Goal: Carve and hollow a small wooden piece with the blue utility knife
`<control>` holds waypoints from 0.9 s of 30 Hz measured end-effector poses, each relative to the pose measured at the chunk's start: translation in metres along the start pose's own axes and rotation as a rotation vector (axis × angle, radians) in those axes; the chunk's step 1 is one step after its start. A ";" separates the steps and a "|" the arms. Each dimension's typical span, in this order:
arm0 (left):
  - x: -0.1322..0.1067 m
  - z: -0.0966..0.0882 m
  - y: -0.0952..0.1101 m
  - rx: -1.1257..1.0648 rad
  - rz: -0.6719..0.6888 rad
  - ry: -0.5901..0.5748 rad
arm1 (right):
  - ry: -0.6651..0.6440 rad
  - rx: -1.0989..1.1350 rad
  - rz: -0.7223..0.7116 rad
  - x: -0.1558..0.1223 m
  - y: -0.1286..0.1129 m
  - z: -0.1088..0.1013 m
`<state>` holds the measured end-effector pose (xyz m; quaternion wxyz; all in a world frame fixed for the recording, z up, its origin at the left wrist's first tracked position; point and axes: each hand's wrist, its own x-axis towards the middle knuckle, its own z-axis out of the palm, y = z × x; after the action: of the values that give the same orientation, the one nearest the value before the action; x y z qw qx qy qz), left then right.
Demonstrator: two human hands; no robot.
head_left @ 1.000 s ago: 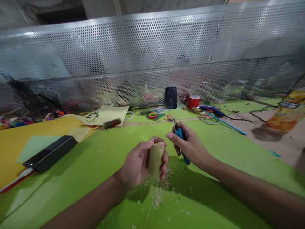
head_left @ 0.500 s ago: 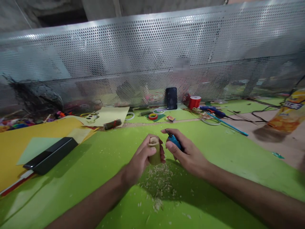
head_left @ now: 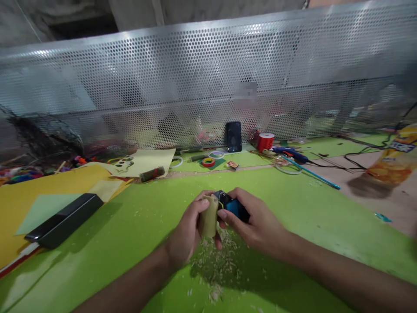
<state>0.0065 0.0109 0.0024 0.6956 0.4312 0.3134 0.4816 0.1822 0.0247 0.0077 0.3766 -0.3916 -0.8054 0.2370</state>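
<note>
My left hand [head_left: 187, 228] is closed around a short tan bamboo tube [head_left: 208, 218], held upright above the green table sheet [head_left: 130, 226]. My right hand [head_left: 252, 221] grips a blue-handled cutter [head_left: 232, 205] and presses its dark head against the tube's upper rim. Both hands touch at the tube. A heap of pale shavings [head_left: 216, 261] lies on the green sheet just beneath them.
A black flat case [head_left: 61, 219] rests on yellow paper [head_left: 29, 191] at left. Along the perforated metal screen [head_left: 208, 82] stand a black phone [head_left: 233, 136], a red spool [head_left: 265, 141], tape rolls [head_left: 208, 161] and a blue glue gun [head_left: 289, 153]. An orange snack bag [head_left: 392, 158] sits right.
My right hand has brought the blue cutter in from the right onto the tube's top. The tube has turned more upright and the hands have closed together.
</note>
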 end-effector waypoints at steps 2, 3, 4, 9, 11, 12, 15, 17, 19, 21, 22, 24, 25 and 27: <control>0.001 0.001 0.002 0.027 -0.003 0.051 | 0.051 -0.023 -0.039 0.002 0.002 0.001; 0.001 0.001 0.002 0.043 0.001 0.065 | 0.058 -0.029 -0.042 0.003 0.002 0.001; 0.002 0.001 0.003 0.062 0.007 0.070 | 0.051 -0.028 -0.030 0.003 0.002 0.001; 0.004 -0.005 0.004 0.182 0.011 0.056 | -0.082 -0.144 0.088 0.003 -0.003 -0.003; 0.004 -0.008 0.004 0.245 0.006 0.006 | -0.136 -0.250 0.089 0.003 -0.005 -0.005; 0.003 -0.010 0.004 0.284 0.004 -0.029 | -0.157 -0.285 0.084 0.004 -0.006 -0.007; 0.001 -0.009 0.010 0.434 -0.011 -0.104 | -0.194 -0.354 0.050 0.006 -0.007 -0.011; -0.002 -0.006 0.017 0.530 -0.012 -0.138 | -0.214 -0.402 0.007 0.007 -0.007 -0.012; -0.005 -0.002 0.021 0.564 -0.025 -0.166 | -0.213 -0.445 -0.027 0.008 -0.005 -0.013; -0.006 0.000 0.022 0.568 -0.048 -0.179 | -0.209 -0.466 -0.028 0.008 -0.002 -0.013; -0.006 0.000 0.021 0.563 -0.054 -0.180 | -0.217 -0.477 -0.013 0.009 -0.001 -0.012; -0.004 -0.001 0.016 0.548 -0.052 -0.177 | -0.258 -0.523 0.032 0.009 0.000 -0.013; -0.003 -0.002 0.013 0.542 -0.033 -0.169 | -0.280 -0.555 0.057 0.009 0.001 -0.013; -0.001 -0.004 0.008 0.559 -0.043 -0.146 | -0.309 -0.620 0.088 0.009 0.000 -0.014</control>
<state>-0.0003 0.0120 0.0084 0.5808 0.6329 0.3920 0.3293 0.1893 0.0332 0.0195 0.1030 -0.4813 -0.8688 0.0535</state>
